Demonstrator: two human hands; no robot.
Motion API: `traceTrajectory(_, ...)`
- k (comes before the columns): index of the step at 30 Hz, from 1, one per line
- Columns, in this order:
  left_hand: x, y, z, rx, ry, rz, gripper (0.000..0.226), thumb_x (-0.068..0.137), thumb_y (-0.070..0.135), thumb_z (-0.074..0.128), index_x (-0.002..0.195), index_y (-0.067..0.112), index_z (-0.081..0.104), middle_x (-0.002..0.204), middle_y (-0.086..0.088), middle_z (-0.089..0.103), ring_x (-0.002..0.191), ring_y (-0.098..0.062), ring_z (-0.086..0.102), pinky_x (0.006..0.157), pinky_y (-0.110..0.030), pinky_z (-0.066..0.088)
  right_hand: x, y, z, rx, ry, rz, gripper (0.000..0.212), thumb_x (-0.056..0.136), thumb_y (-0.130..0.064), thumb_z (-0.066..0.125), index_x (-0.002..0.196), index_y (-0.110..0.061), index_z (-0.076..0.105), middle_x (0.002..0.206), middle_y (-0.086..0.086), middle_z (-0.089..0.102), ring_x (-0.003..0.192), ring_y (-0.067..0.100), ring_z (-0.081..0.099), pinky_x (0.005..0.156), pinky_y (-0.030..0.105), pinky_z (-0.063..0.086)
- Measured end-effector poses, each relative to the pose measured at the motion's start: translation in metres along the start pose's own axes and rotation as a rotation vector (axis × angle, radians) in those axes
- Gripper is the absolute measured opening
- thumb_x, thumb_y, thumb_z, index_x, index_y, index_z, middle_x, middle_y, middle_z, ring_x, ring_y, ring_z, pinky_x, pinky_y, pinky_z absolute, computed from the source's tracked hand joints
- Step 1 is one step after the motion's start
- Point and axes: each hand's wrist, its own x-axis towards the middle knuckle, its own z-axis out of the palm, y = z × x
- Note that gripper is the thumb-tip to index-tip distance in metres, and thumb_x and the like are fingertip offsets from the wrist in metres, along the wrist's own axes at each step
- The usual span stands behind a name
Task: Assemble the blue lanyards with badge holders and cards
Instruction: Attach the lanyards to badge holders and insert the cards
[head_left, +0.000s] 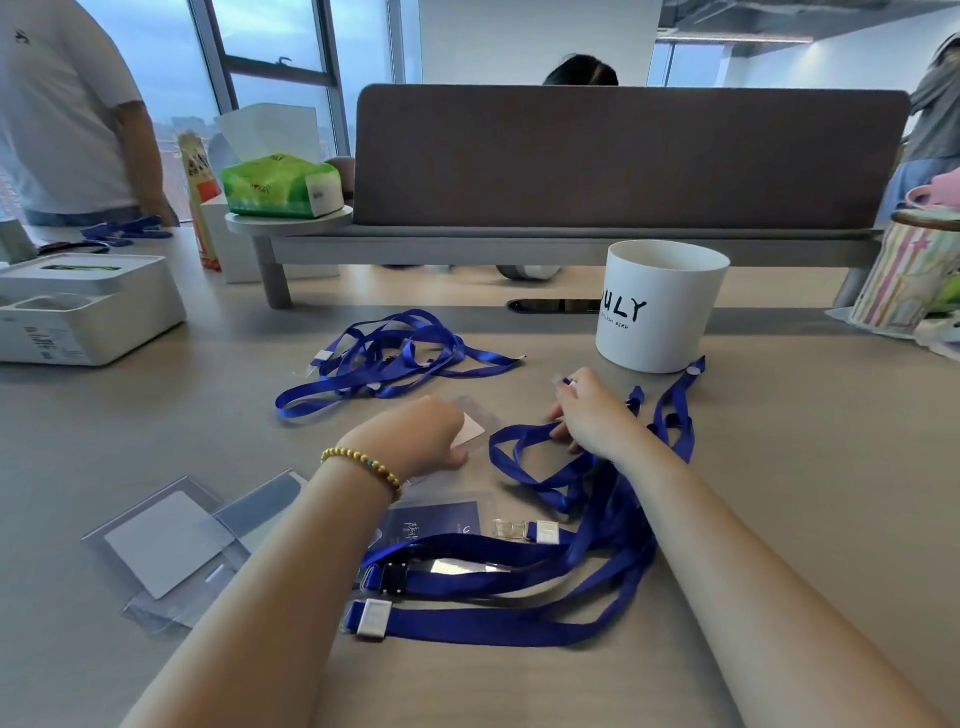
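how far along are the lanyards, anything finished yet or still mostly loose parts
Looks early. One dark blue carded holder lies under the near lanyards, but whether it is clipped on I cannot tell. In hand: the left hand holds a clear holder with a pale card, while the right hand pinches a lanyard's clip end. Left: a tangled lanyard pile and clear holders with a white card.

A white cylindrical cup with black lettering (660, 306) stands on the pale wooden table (779, 493). Behind the cup runs a grey fabric desk divider (623, 156). Far left of it, a green tissue pack (283, 184) sits on a small round shelf (289, 218); farther left lies a white plastic box (78, 306).
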Motion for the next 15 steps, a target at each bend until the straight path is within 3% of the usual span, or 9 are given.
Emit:
traceTrajectory(2,0.002,0.004,-0.002,0.030,-0.012,-0.032,0.033,0.094,0.027,0.046,0.118,0.005,0.053,0.110,-0.010,0.061,0.088,-0.018,0.054,0.077,-0.025,0.043,-0.002,-0.002,0.003,0.012,0.003,-0.051,0.023,0.101,-0.030,0.029,0.112,-0.012,0.038,0.106,0.010,0.061,0.081,0.019,0.060,0.064,0.034,0.056)
traceTrajectory(4,0.003,0.007,-0.002,0.063,-0.017,-0.052,0.033,0.094,0.024,0.046,0.120,0.005,0.052,0.111,-0.010,0.060,0.094,-0.021,0.057,0.081,-0.027,0.045,-0.004,-0.005,0.005,0.003,0.012,-0.106,0.022,0.101,-0.032,0.029,0.108,-0.014,0.039,0.111,0.013,0.060,0.098,0.027,0.060,0.087,0.047,0.053)
traceTrajectory(7,0.003,0.009,-0.001,0.090,0.013,-0.039,0.032,0.094,0.022,0.046,0.120,0.005,0.051,0.110,-0.010,0.060,0.089,-0.021,0.056,0.074,-0.026,0.043,-0.005,-0.012,0.013,0.020,-0.022,-0.115,0.026,0.101,-0.032,0.029,0.109,-0.011,0.042,0.113,0.017,0.059,0.104,0.031,0.059,0.097,0.052,0.045)
traceTrajectory(10,0.005,0.010,-0.001,0.116,0.043,-0.027,0.031,0.095,0.020,0.045,0.122,0.004,0.049,0.116,-0.011,0.059,0.101,-0.024,0.059,0.074,-0.026,0.042,-0.005,-0.024,0.020,0.277,-0.100,-0.009,0.019,0.101,-0.025,0.033,0.108,-0.010,0.042,0.120,0.020,0.057,0.114,0.030,0.058,0.094,0.043,0.051)
traceTrajectory(12,0.007,0.008,0.001,0.131,0.075,-0.036,0.034,0.095,0.014,0.044,0.127,0.004,0.044,0.118,-0.011,0.059,0.104,-0.025,0.059,0.078,-0.028,0.044,-0.003,-0.030,0.021,0.394,-0.116,0.052,0.026,0.101,-0.023,0.035,0.119,-0.005,0.042,0.121,0.022,0.055,0.112,0.029,0.060,0.079,0.033,0.055)
traceTrajectory(15,0.006,-0.003,0.002,0.069,0.117,-0.046,0.038,0.095,0.014,0.042,0.132,0.007,0.038,0.119,-0.013,0.059,0.105,-0.026,0.058,0.081,-0.031,0.047,0.000,-0.028,0.021,0.566,-0.131,0.142,0.036,0.102,-0.020,0.034,0.133,-0.003,0.035,0.111,0.019,0.057,0.079,0.020,0.061,0.061,0.025,0.055)
